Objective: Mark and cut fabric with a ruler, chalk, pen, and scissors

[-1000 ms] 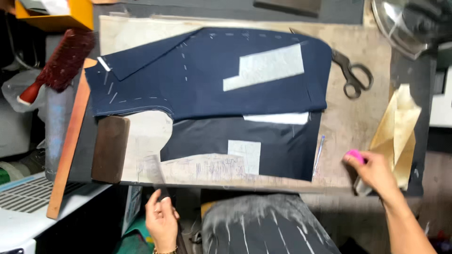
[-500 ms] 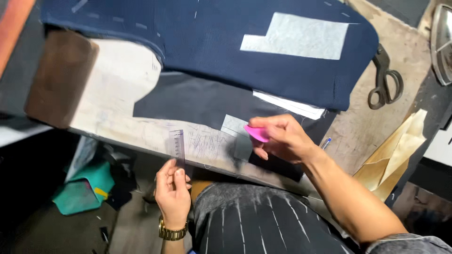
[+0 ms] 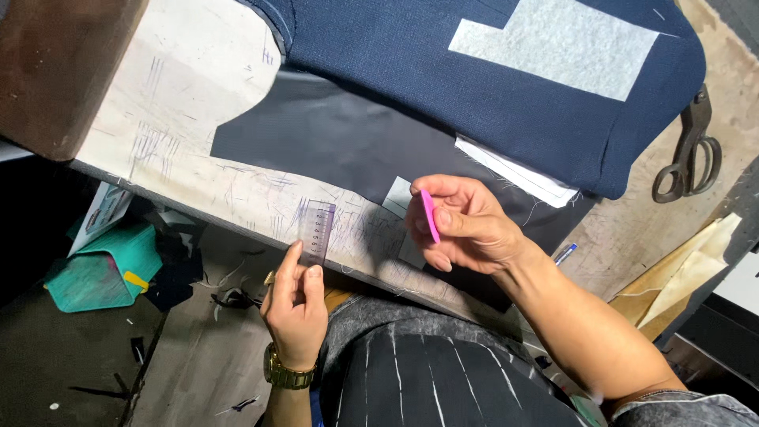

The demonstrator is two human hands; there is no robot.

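While left hand (image 3: 294,304) pinches ruler (image 3: 315,232), right hand (image 3: 466,225) holds chalk (image 3: 429,215)

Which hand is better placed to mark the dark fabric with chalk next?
Probably the right hand: it pinches the pink chalk directly above the dark fabric. The left hand is off the table edge, holding the small clear ruler.

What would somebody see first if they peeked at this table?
Probably the bright pink chalk pinched in the right hand, just above the table's near edge. Next, the small clear ruler the left hand holds up at that edge, and the big navy cloth spread behind, with dark scissors at its right.
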